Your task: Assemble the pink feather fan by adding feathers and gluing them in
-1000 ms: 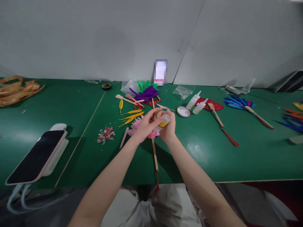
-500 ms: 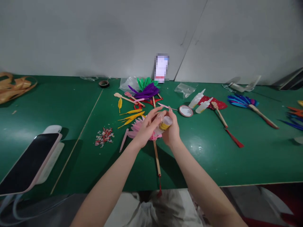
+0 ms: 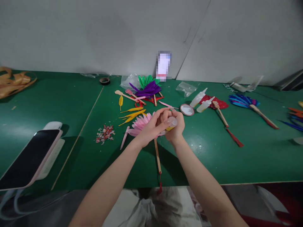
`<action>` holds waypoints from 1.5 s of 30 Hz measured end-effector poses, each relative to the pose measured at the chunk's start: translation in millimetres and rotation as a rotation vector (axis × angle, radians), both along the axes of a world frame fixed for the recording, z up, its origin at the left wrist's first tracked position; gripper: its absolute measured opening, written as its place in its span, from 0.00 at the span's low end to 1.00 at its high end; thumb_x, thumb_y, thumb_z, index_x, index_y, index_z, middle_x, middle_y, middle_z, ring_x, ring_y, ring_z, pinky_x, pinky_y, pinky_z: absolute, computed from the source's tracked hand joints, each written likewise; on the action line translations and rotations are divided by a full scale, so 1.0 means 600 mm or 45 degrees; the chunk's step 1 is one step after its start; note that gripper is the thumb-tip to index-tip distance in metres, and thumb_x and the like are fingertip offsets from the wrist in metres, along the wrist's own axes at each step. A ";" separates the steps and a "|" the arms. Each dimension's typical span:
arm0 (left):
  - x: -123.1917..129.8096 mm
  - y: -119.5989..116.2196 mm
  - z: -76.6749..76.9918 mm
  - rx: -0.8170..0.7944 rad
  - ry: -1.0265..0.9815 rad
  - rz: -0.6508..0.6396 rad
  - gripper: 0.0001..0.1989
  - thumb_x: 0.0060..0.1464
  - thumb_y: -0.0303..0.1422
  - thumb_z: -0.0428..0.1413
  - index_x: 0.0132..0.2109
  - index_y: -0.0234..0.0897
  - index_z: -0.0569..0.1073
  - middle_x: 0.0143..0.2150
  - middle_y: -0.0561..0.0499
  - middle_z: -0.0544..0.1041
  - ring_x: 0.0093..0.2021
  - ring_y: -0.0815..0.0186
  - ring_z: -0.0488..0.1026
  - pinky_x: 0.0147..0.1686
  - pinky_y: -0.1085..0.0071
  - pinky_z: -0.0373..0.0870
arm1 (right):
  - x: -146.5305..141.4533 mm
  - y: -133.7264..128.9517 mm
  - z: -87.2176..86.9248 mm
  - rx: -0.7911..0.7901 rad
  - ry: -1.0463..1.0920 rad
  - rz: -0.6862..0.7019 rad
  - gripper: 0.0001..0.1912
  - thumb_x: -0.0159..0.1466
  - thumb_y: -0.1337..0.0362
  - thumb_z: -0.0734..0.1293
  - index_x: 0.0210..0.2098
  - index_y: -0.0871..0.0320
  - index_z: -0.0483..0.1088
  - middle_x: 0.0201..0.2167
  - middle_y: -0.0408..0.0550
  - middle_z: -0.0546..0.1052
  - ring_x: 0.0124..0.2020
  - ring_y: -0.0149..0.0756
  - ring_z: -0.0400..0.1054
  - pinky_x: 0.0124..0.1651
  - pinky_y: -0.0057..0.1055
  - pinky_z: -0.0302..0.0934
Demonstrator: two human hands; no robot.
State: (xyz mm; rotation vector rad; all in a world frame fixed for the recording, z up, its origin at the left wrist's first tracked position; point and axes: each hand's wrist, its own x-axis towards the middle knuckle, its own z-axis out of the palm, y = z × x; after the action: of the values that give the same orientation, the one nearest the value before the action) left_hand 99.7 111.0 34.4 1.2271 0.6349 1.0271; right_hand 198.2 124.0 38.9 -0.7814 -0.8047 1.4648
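Both my hands are closed together around a clear glue bottle (image 3: pixel 171 123) with a yellow label. My left hand (image 3: pixel 155 126) wraps it from the left, and my right hand (image 3: pixel 177 127) curls round its right side. The bottle's base faces me; its tip is hidden by the fingers. Below and left of the hands lies a pink feather fan (image 3: pixel 139 123), its wooden handle (image 3: pixel 157 156) pointing toward me with a red tassel at the end. A pink strip (image 3: pixel 124 137) rests left of the fan, and yellow feathers (image 3: pixel 132 116) lie beyond it.
Behind are purple feathers (image 3: pixel 148 90), green feathers and a propped phone (image 3: pixel 163 65). To the right stand out a round white dish (image 3: pixel 187 109), two glue bottles (image 3: pixel 198 97), a red fan (image 3: pixel 221 103) and a blue fan (image 3: pixel 243 101). Scraps (image 3: pixel 104 134) and a large phone (image 3: pixel 30 157) lie left.
The bottle and both hands have moved slightly right. The bottle has turned, so less of its yellow label shows.
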 end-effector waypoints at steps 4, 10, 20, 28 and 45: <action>-0.001 0.000 0.005 -0.001 0.081 0.050 0.26 0.48 0.37 0.61 0.55 0.49 0.64 0.57 0.49 0.66 0.58 0.55 0.62 0.55 0.61 0.61 | -0.002 0.005 0.001 0.039 -0.079 0.030 0.31 0.65 0.53 0.50 0.09 0.56 0.57 0.08 0.43 0.56 0.12 0.27 0.49 0.17 0.26 0.47; -0.003 0.004 0.007 0.098 0.114 0.142 0.29 0.44 0.38 0.64 0.54 0.45 0.64 0.56 0.47 0.67 0.56 0.53 0.64 0.53 0.60 0.63 | -0.009 0.014 0.008 0.034 -0.203 0.110 0.31 0.66 0.57 0.47 0.09 0.56 0.58 0.07 0.45 0.60 0.12 0.28 0.49 0.16 0.25 0.46; -0.003 0.006 0.007 0.378 0.184 0.389 0.31 0.41 0.43 0.64 0.52 0.38 0.66 0.52 0.44 0.71 0.50 0.57 0.69 0.48 0.64 0.68 | -0.017 0.021 0.004 0.244 -0.270 0.124 0.32 0.61 0.41 0.53 0.10 0.54 0.58 0.08 0.42 0.56 0.12 0.29 0.52 0.14 0.27 0.46; -0.013 0.011 0.002 0.460 0.187 0.457 0.29 0.41 0.42 0.65 0.49 0.38 0.68 0.49 0.45 0.73 0.48 0.58 0.71 0.48 0.64 0.69 | -0.023 0.029 0.006 0.259 -0.408 0.126 0.35 0.59 0.35 0.48 0.09 0.53 0.56 0.09 0.43 0.59 0.11 0.28 0.51 0.16 0.31 0.53; -0.036 0.026 0.000 0.429 0.465 0.130 0.35 0.49 0.37 0.61 0.62 0.51 0.56 0.62 0.49 0.62 0.54 0.56 0.68 0.50 0.60 0.69 | 0.000 0.014 0.006 0.233 -0.138 -0.095 0.16 0.61 0.44 0.55 0.31 0.49 0.60 0.22 0.41 0.65 0.28 0.38 0.69 0.31 0.37 0.66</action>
State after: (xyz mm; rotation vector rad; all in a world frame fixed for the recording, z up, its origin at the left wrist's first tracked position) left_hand 77.8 126.6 34.5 1.7157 0.8347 1.0297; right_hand 197.9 132.4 42.7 -0.7477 -0.9674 1.2714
